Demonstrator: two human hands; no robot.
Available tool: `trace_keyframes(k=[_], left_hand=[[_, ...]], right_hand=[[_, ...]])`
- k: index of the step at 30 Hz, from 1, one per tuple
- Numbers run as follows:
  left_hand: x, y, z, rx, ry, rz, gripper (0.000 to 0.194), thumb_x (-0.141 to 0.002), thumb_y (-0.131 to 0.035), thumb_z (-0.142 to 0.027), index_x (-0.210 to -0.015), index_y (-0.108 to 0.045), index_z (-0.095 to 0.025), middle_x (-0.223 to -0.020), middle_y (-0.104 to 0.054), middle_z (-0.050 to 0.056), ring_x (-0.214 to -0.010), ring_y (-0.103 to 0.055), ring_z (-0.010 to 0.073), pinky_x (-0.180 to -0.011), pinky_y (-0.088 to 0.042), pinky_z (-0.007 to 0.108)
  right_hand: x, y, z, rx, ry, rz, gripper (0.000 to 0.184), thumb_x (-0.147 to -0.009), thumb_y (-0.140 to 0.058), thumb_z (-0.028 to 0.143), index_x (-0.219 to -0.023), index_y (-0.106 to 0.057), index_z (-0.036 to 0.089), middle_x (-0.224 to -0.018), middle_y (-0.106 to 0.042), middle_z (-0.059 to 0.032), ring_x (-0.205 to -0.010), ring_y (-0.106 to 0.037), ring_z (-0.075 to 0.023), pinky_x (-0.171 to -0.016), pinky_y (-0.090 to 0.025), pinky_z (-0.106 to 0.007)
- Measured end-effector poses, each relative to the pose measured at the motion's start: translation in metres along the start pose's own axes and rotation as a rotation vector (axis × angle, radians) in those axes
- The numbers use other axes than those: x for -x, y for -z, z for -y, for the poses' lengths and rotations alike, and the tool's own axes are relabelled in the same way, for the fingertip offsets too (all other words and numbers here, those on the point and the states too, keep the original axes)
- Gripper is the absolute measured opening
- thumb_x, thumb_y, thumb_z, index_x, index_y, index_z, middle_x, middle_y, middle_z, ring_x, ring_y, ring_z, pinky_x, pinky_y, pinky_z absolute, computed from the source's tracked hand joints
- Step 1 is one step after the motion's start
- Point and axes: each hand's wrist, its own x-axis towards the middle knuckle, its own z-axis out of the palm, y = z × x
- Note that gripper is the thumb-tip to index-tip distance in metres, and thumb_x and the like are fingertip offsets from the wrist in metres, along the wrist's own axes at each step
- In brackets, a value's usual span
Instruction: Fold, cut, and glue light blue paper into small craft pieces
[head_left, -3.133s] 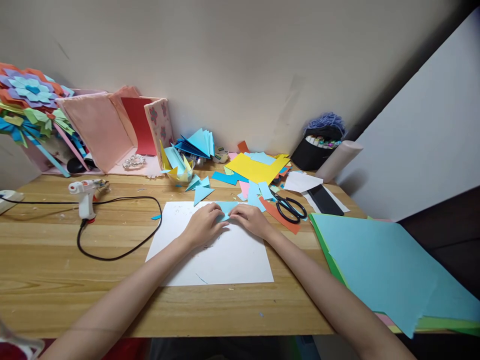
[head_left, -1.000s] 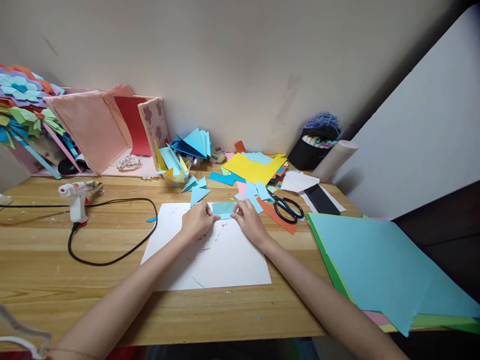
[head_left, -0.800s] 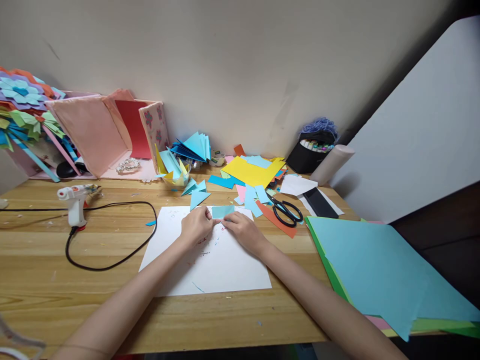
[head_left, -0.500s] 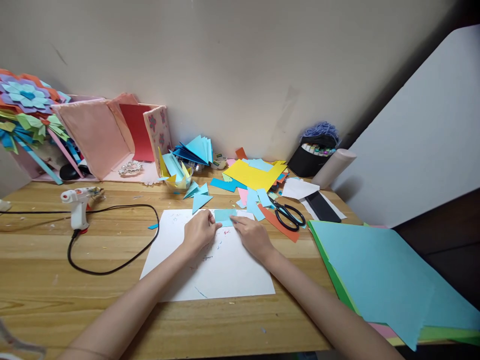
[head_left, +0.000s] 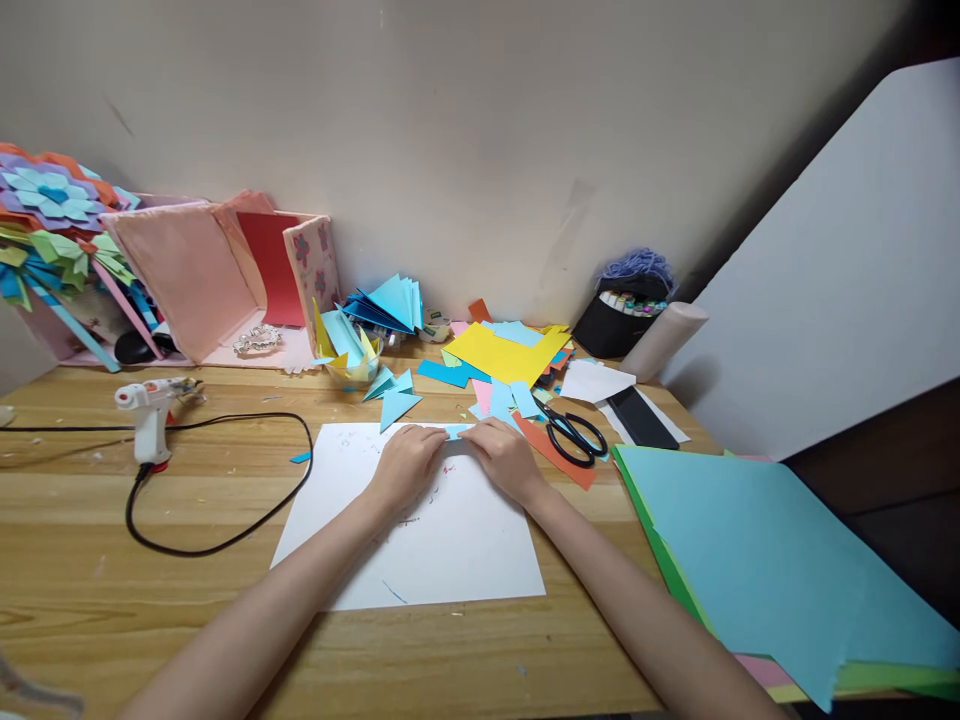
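Both my hands rest on a white sheet [head_left: 420, 540] lying on the wooden table [head_left: 187, 590]. Between their fingertips is a small light blue paper piece [head_left: 456, 432], mostly covered, only its top edge showing. My left hand [head_left: 407, 465] has curled fingers pressing the piece's left end. My right hand [head_left: 504, 457] has its fingers pressed down on the right end. Small scribbles and specks mark the white sheet just below the hands.
Black scissors [head_left: 574, 435] lie right of my hands among coloured paper scraps [head_left: 506, 355]. A glue gun [head_left: 146, 415] with a looping black cord [head_left: 225, 520] stands at left. Large blue and green sheets [head_left: 757, 550] lie at right. A marker case [head_left: 622, 310] sits at the back.
The blue piece showed as a wider rectangle between my fingers; now both hands have closed over it and only a thin strip shows. The view shifted slightly.
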Motion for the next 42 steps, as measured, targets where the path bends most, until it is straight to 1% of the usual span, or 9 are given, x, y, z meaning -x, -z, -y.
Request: trace_keyframes(k=[4, 7, 11, 16, 24, 30, 33, 38, 42], left_hand=[[0.002, 0.006, -0.01, 0.335, 0.184, -0.114, 0.027, -0.086, -0.041, -0.031, -0.089, -0.064, -0.018, -0.088, -0.068, 0.005, -0.081, -0.06, 0.0176, -0.074, -0.043, 0.027], [0.002, 0.006, -0.015, 0.658, 0.339, -0.079, 0.031, -0.082, -0.045, -0.038, -0.08, -0.065, -0.015, -0.079, -0.066, 0.004, -0.071, -0.058, 0.0159, -0.062, -0.044, 0.024], [0.0, 0.005, -0.017, 0.929, 0.507, -0.03, 0.031, -0.073, -0.055, -0.04, -0.076, -0.066, -0.012, -0.075, -0.065, 0.005, -0.069, -0.057, 0.016, -0.059, -0.043, 0.023], [-0.001, 0.008, -0.02, 1.012, 0.609, -0.016, 0.033, -0.068, -0.059, -0.042, -0.075, -0.068, -0.011, -0.073, -0.065, 0.005, -0.068, -0.056, 0.017, -0.058, -0.042, 0.024], [0.0, 0.008, -0.019, 0.978, 0.543, -0.052, 0.029, -0.07, -0.058, -0.039, -0.07, -0.069, -0.012, -0.07, -0.065, 0.004, -0.07, -0.053, 0.0161, -0.064, -0.039, 0.024], [0.0, 0.008, -0.02, 1.035, 0.615, -0.047, 0.025, -0.068, -0.059, -0.036, -0.063, -0.065, -0.012, -0.062, -0.058, 0.001, -0.06, -0.047, 0.0115, -0.055, -0.035, 0.021], [0.0, 0.01, -0.02, 1.114, 0.666, -0.035, 0.025, -0.068, -0.06, -0.036, -0.059, -0.061, -0.012, -0.055, -0.052, -0.002, -0.052, -0.042, 0.0083, -0.05, -0.032, 0.02], [0.0, 0.01, -0.016, 1.237, 0.699, 0.01, 0.026, -0.066, -0.062, -0.039, -0.059, -0.059, -0.013, -0.051, -0.046, -0.004, -0.046, -0.041, 0.0066, -0.047, -0.033, 0.019], [0.0, 0.01, -0.015, 1.201, 0.699, -0.002, 0.028, -0.065, -0.063, -0.041, -0.067, -0.063, -0.013, -0.055, -0.052, -0.002, -0.048, -0.044, 0.0078, -0.046, -0.033, 0.019]], right_hand=[[-0.002, 0.004, 0.012, -0.343, -0.236, -0.134, 0.012, -0.083, -0.051, 0.024, -0.083, -0.063, 0.021, -0.081, -0.066, -0.0049, -0.077, -0.058, -0.0184, -0.068, -0.046, -0.03], [-0.002, 0.004, 0.019, -0.562, -0.381, -0.137, 0.015, -0.08, -0.053, 0.03, -0.08, -0.061, 0.018, -0.077, -0.064, -0.0044, -0.072, -0.058, -0.0167, -0.064, -0.047, -0.028], [0.0, 0.001, 0.023, -0.64, -0.425, -0.13, 0.017, -0.078, -0.055, 0.032, -0.079, -0.061, 0.016, -0.075, -0.063, -0.0045, -0.068, -0.056, -0.0152, -0.062, -0.045, -0.026], [0.002, 0.001, 0.028, -0.517, -0.303, -0.175, 0.014, -0.078, -0.057, 0.028, -0.079, -0.065, 0.017, -0.071, -0.061, -0.0028, -0.064, -0.051, -0.0137, -0.061, -0.042, -0.026], [0.005, 0.002, 0.03, -0.348, -0.131, -0.226, 0.01, -0.08, -0.055, 0.022, -0.08, -0.065, 0.019, -0.068, -0.059, -0.0017, -0.064, -0.051, -0.0142, -0.062, -0.043, -0.029], [0.006, 0.0, 0.023, -0.013, 0.218, -0.211, 0.014, -0.081, -0.05, 0.013, -0.08, -0.063, 0.018, -0.074, -0.062, -0.0053, -0.072, -0.054, -0.0168, -0.062, -0.044, -0.029], [0.004, 0.001, 0.023, 0.147, 0.341, -0.207, 0.017, -0.082, -0.047, 0.009, -0.085, -0.062, 0.017, -0.075, -0.062, -0.0064, -0.072, -0.054, -0.0172, -0.061, -0.044, -0.029], [0.003, 0.003, 0.024, 0.244, 0.398, -0.188, 0.022, -0.082, -0.045, 0.006, -0.095, -0.061, 0.014, -0.08, -0.062, -0.0085, -0.076, -0.053, -0.0182, -0.064, -0.046, -0.029], [0.005, 0.006, 0.024, 0.137, 0.315, -0.098, 0.029, -0.081, -0.043, 0.006, -0.102, -0.06, 0.016, -0.09, -0.061, -0.0095, -0.086, -0.053, -0.02, -0.071, -0.046, -0.033]])
